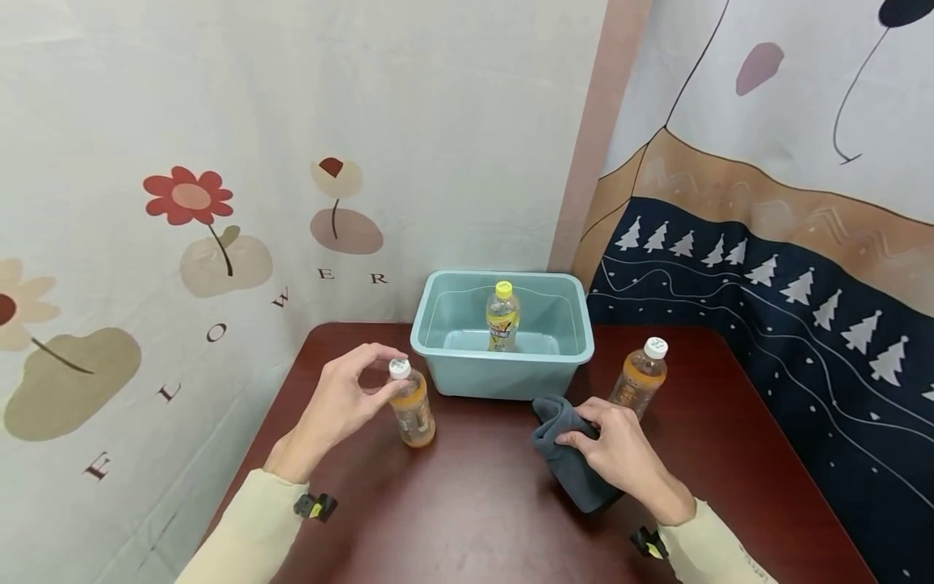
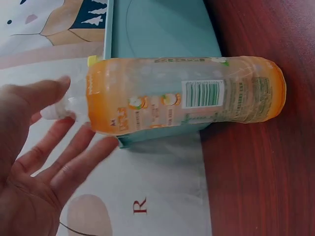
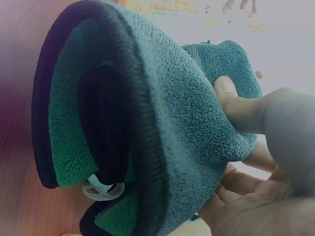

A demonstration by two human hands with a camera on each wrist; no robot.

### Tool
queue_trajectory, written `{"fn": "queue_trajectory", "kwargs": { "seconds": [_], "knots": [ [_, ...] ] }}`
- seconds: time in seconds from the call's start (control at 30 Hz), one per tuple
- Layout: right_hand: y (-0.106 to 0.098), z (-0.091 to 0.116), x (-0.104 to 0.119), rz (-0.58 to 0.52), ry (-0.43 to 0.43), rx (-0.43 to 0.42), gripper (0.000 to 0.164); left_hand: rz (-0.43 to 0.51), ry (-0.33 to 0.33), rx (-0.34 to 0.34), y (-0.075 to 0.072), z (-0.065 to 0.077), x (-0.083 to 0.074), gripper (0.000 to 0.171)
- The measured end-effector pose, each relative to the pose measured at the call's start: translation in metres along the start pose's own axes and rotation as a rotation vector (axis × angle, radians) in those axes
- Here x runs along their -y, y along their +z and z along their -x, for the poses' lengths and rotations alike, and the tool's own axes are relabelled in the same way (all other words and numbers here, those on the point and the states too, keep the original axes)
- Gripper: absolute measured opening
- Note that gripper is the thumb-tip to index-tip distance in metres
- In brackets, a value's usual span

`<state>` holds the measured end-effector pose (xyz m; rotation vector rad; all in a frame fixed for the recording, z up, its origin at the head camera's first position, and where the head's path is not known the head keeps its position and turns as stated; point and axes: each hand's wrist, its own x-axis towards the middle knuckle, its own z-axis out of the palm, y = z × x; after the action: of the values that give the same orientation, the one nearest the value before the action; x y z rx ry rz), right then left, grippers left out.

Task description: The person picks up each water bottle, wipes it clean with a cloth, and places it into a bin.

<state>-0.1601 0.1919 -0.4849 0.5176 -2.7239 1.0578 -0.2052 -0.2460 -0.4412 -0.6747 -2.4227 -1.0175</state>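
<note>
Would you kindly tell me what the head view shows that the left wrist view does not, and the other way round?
Only the head view shows the right hand gripping the grey cloth, and the right bottle with its white cap.

Only the left wrist view clearly shows the barcode on the left bottle.

Both show the left hand at that bottle's neck, the teal bin and the dark red table.
</note>
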Motion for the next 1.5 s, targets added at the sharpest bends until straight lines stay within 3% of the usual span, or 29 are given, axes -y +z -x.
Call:
{"fn": "queue_trajectory", "kwargs": {
  "seconds": [0.3, 0.67, 1.03, 1.17, 1.3, 1.5],
  "knots": [
    [0.002, -0.001, 0.0, -0.009, 0.01, 0.011, 0.021, 0.058, 0.09, -0.042, 0.021, 0.0, -0.004, 0.043],
    [0.001, -0.005, 0.001, 0.021, -0.05, -0.018, 0.022, 0.166, 0.106, 0.039, 0.056, -0.01, -0.031, 0.039],
    [0.001, -0.014, 0.011, 0.008, -0.076, -0.032, 0.022, 0.243, 0.213, 0.077, 0.09, -0.02, -0.057, 0.04],
    [0.002, -0.018, 0.016, -0.002, -0.097, -0.049, 0.023, 0.244, 0.215, 0.107, 0.096, -0.022, -0.064, 0.038],
    [0.003, -0.021, 0.023, -0.022, -0.119, -0.064, 0.025, 0.244, 0.178, 0.128, 0.099, -0.021, -0.069, 0.039],
    [0.002, -0.025, 0.035, -0.048, -0.173, -0.059, 0.028, 0.267, 0.148, 0.06, 0.103, -0.016, -0.075, 0.045]
  ]
}}
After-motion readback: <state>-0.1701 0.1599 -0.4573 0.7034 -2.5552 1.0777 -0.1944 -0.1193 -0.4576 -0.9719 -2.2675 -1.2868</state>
